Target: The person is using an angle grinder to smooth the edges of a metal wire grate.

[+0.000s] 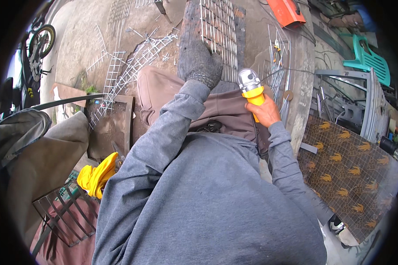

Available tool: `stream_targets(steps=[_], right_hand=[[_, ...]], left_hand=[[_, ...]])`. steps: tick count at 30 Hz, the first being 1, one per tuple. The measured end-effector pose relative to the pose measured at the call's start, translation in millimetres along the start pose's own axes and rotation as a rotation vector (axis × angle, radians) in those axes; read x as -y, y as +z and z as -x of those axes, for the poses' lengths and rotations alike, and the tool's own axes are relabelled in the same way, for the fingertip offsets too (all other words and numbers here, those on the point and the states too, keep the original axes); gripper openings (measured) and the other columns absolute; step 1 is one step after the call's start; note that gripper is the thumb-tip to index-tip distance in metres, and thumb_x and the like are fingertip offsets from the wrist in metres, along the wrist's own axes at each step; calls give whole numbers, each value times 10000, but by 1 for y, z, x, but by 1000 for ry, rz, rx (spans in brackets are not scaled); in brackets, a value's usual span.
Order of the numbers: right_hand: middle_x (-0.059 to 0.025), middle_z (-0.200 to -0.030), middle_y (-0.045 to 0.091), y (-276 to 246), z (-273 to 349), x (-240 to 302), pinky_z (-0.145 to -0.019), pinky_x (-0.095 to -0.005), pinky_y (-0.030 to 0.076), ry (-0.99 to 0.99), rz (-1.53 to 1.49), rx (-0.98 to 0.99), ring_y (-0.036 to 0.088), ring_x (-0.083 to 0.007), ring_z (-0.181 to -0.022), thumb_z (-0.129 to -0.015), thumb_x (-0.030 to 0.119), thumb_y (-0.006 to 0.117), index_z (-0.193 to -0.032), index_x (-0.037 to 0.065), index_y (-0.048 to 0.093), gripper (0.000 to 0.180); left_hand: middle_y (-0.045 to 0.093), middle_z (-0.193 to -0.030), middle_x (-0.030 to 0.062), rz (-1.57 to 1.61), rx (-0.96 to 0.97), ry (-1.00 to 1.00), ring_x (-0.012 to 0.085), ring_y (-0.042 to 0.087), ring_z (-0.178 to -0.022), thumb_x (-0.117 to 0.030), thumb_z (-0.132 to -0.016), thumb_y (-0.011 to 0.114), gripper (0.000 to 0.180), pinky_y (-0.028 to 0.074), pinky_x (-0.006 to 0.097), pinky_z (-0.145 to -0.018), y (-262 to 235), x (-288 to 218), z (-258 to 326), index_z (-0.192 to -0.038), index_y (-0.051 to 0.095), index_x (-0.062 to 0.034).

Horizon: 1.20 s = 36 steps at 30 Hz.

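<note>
Fingers of the right hand wrap closed round the yellow power tool, right of the metal grid; tool probably heavyish, rigid, best held by its body. Gloved left hand lies at the grid on the board, grip unclear; grid likely stiff, springy.

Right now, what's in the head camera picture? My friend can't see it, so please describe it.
A person's bare right hand holds a yellow power tool while the gloved left hand rests at the edge of a metal grid on a dark board. Pieces of metal mesh lie scattered ahead on the left, and a green plastic chair is at the upper right.
</note>
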State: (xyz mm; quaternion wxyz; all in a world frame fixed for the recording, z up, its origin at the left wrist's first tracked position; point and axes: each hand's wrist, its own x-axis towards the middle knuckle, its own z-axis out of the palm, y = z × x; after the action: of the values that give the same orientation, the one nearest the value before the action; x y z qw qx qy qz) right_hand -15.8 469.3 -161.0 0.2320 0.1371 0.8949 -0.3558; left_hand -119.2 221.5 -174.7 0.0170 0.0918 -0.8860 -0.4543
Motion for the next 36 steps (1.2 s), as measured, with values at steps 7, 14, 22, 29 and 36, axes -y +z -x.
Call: stream_targets(steps=[7, 14, 22, 29, 36], right_hand=[[-191, -1049, 737, -1, -20, -13, -884, -401, 540, -7, -182, 53, 708, -339, -985, -723, 390, 803, -1130, 0, 680, 577], [-171, -1049, 736, -1, -21, -16, -890, -385, 537, -48, -152, 19, 705, -307, -989, -742, 361, 799, -1138, -13, 679, 557], [-180, -1082, 736, -3, -18, 5, -895, -408, 537, 23, -128, 36, 706, -325, -1010, -712, 401, 805, -1163, -3, 678, 618], [-202, -1091, 733, 7, -45, -17, -894, -421, 539, -33, -147, 22, 702, -356, -1014, -705, 435, 790, -1154, 1, 684, 633], [-192, -1098, 738, -2, -56, 16, -890, -414, 543, 9, -157, 56, 710, -346, -1022, -701, 439, 794, -1159, 30, 701, 621]], left_hand=[[612, -860, 181, -2, 33, -31, 272, 710, -701, -62, -914, 663, 281, 570, 405, -620, -4, -13, 0, -1057, 442, 33], [601, -889, 168, 37, 7, 65, 259, 699, -702, -27, -928, 628, 392, 579, 399, -612, 1, -1, -2, -1228, 387, 50], [607, -869, 165, 22, 3, 0, 252, 690, -676, -34, -899, 644, 368, 564, 398, -596, 2, -3, 3, -1166, 394, 4], [600, -864, 154, 57, 31, 2, 241, 686, -676, -23, -915, 631, 346, 561, 391, -588, 3, -2, 0, -1154, 382, -5], [607, -860, 152, 30, 38, -21, 234, 690, -674, -35, -932, 658, 317, 552, 382, -568, 1, -1, 0, -1104, 394, -12]])
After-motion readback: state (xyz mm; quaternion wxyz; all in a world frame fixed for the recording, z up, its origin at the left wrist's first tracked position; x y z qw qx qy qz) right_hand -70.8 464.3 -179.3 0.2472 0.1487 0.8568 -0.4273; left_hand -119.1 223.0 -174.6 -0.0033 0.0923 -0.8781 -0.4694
